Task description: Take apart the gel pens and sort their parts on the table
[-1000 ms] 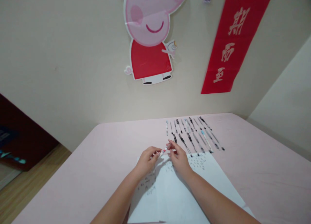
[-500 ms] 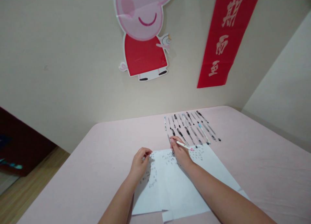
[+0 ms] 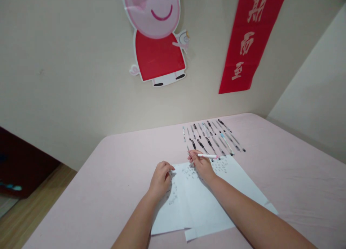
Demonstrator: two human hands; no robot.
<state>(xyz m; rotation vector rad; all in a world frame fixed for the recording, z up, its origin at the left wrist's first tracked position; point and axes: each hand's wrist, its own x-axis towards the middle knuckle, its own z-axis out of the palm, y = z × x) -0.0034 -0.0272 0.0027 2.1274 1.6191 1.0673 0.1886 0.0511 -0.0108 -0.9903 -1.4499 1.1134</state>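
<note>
My right hand (image 3: 201, 165) pinches a white pen (image 3: 207, 156) with a pink end, its barrel pointing right, over the top edge of a white sheet of paper (image 3: 205, 202) covered with small ink marks. My left hand (image 3: 160, 178) is curled shut on the paper's left part; what it holds, if anything, is hidden. Just beyond my right hand lies a row of several pens (image 3: 213, 137) side by side on the pink table (image 3: 113, 184).
A cartoon pig cut-out (image 3: 158, 36) and a red banner (image 3: 247, 40) with characters hang on the beige wall behind the table. A dark red cabinet (image 3: 16, 166) and wooden floor lie to the left, below the table's edge.
My hands separated: the right one took the pen away and turned it to point right, while the left one curled onto the paper. The camera tilted down a little.
</note>
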